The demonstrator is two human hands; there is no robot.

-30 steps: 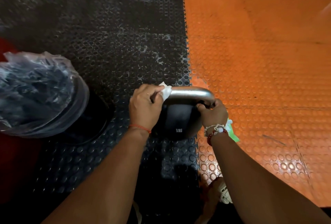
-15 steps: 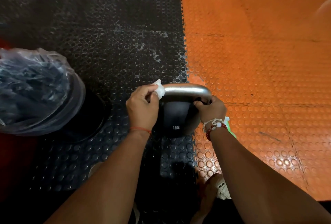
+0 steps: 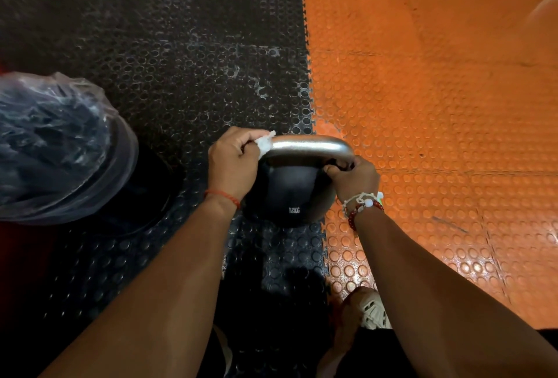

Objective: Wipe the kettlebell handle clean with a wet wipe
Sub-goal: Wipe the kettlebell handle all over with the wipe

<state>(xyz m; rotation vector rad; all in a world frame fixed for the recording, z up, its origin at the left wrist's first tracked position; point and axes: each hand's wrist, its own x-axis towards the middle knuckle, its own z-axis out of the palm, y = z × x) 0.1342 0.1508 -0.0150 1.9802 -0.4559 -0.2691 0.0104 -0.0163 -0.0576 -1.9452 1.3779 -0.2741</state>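
Studded floor mat (image 3: 181,45); left hand (image 3: 231,163) round wet wipe (image 3: 265,142) on kettlebell handle (image 3: 308,144), right hand (image 3: 354,179) seemingly round its end.

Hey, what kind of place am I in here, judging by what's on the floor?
Most likely a gym or workout room: a round black kettlebell marked 12KG, with a silver metal handle, stands on studded black rubber floor tiles interlocked with studded orange floor tiles.
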